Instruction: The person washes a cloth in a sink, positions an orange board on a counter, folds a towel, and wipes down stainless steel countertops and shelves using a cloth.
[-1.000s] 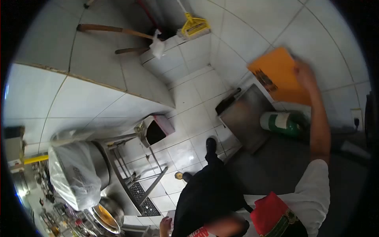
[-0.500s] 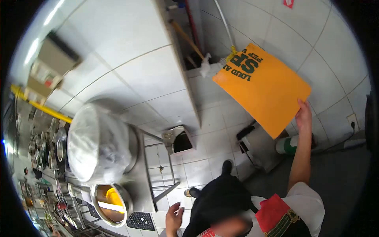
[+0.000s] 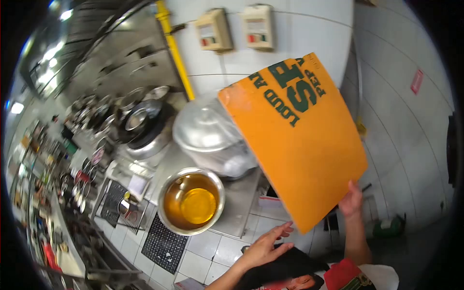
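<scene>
Board (image 3: 309, 154), orange with green lettering (image 3: 299, 96), gripped by its lower right edge in the right hand (image 3: 351, 200), tilted before a plastic-wrapped pot (image 3: 205, 125) on the bench (image 3: 232, 212). Near the lowest corner, empty, with spread fingers (image 3: 280, 231), the left hand (image 3: 263, 249). Farther left, a metal bowl (image 3: 222, 203) of amber liquid (image 3: 198, 205).

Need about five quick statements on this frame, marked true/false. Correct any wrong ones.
1. The right hand holds the orange board. True.
2. The left hand is clenched in a fist. False: its fingers are extended.
3. The metal bowl has something yellow inside. True.
4. The lettering on the board is white. False: it is dark green.
5. Two beige boxes are mounted on the tiled wall. True.
</scene>
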Available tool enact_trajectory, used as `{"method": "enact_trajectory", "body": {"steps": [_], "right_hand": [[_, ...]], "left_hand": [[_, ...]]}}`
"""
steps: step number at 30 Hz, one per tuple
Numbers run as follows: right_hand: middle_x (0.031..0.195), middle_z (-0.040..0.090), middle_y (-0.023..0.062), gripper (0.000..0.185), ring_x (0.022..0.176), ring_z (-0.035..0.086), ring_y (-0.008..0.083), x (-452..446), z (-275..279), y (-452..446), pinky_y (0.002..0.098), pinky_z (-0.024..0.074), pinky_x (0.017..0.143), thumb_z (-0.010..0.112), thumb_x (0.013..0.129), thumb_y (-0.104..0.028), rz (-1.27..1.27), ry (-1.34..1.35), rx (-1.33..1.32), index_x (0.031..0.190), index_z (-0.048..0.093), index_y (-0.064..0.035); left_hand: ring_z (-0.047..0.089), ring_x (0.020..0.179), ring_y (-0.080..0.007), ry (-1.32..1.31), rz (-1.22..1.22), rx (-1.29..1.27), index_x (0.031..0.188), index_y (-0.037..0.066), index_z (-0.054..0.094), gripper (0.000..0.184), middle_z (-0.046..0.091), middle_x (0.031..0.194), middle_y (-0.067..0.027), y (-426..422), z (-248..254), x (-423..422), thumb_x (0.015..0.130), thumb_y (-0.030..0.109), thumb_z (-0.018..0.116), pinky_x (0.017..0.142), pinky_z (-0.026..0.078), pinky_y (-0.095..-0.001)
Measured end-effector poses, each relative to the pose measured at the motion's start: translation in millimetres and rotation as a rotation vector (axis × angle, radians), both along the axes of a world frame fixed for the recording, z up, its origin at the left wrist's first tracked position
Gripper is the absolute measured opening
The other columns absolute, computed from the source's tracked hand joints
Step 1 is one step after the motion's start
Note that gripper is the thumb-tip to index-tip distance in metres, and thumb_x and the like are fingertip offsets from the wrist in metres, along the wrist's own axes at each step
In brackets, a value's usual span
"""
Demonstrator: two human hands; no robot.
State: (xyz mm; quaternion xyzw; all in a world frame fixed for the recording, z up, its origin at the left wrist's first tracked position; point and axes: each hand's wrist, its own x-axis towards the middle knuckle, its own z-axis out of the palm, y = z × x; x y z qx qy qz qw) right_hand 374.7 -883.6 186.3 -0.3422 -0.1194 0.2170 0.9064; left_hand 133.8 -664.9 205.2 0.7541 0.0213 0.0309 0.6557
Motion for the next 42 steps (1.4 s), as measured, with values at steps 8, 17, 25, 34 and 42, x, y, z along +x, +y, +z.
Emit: {"method": "enact_trajectory", "body": {"steps": [8,17,25,34,42], "right_hand": [[0.119,0.059,0.0096,0.037,0.108,0.06,0.0244,-172,25,184,0.0442,0.0502,0.091,0.058,0.089,-0.009,0.551,0.11,0.13,0.125,0.052,-0.0052],[0.123,0.055,0.0105,0.038,0.111,0.058,0.0219,-360,-9,322,0.0364,0.0526,0.09,0.058,0.093,-0.007,0.984,0.221,0.055,0.129,0.046,-0.0045],[0.127,0.057,0.0146,0.042,0.105,0.063,0.0213,-321,-33,287,0.0314,0.0526,0.087,0.057,0.096,-0.012,1.451,-0.379,-0.409,0.135,0.044,-0.0042],[0.114,0.063,0.0089,0.033,0.099,0.063,0.015,-249,13,208,0.0295,0.0514,0.087,0.062,0.09,-0.003,0.844,-0.464,-0.737,0.122,0.056,-0.0028],[0.105,0.065,0.005,0.029,0.089,0.063,0.0125,-188,43,252,0.0264,0.0506,0.08,0.064,0.086,-0.004,0.389,-0.562,-0.937,0.115,0.061,-0.0019]], "left_hand": [[0.045,0.125,-0.0268,-0.292,0.491,-0.366,0.145,0.005,0.026,0.074,0.042,0.138,-0.0112,1,-53,-80,0.087,0.021,0.07,0.102,0.039,-0.0414],[0.055,0.114,-0.0251,-0.679,1.42,-0.58,0.13,-0.002,0.046,0.039,0.055,0.126,-0.0144,133,-29,-208,0.097,0.018,0.05,0.098,0.044,-0.0387],[0.065,0.098,-0.0234,-0.403,1.199,-0.514,0.129,0.001,0.046,0.038,0.061,0.115,-0.0122,323,-45,-313,0.093,0.011,0.054,0.073,0.059,-0.0363],[0.066,0.092,-0.0192,-0.105,0.83,-0.793,0.122,0.008,0.052,0.03,0.065,0.108,-0.007,468,-155,-181,0.093,0.01,0.054,0.067,0.059,-0.0325],[0.066,0.099,-0.0214,0.059,0.656,-0.842,0.124,0.004,0.051,0.03,0.063,0.114,-0.0092,493,-192,-104,0.095,0.012,0.051,0.076,0.06,-0.0356]]}}
